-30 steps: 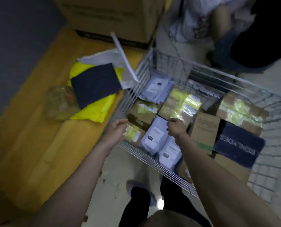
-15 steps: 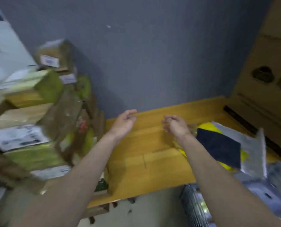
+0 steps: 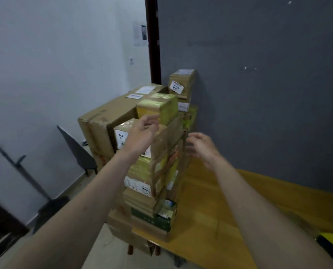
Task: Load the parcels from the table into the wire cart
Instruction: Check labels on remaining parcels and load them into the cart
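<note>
A tall stack of taped cardboard parcels [image 3: 158, 171] stands on the left end of the yellow wooden table [image 3: 210, 210]. My left hand [image 3: 142, 133] hovers in front of the upper parcels, fingers loosely curled and holding nothing. My right hand [image 3: 202, 146] is raised just right of the stack's edge, fingers spread and empty. A yellow-taped box [image 3: 158, 107] tops the near pile, and a small box labelled 2012 [image 3: 181, 82] sits highest at the back. The wire cart is out of view.
A large brown carton [image 3: 107, 121] stands behind the stack on the left. Grey wall [image 3: 259, 94] backs the table. A yellow and dark parcel [image 3: 330, 241] lies at the table's right edge. Dark stands [image 3: 76, 150] lean by the white wall.
My view swung left from the wire cart across the table to the parcel stack. Both empty hands left the cart and rose to the stack's upper boxes.
</note>
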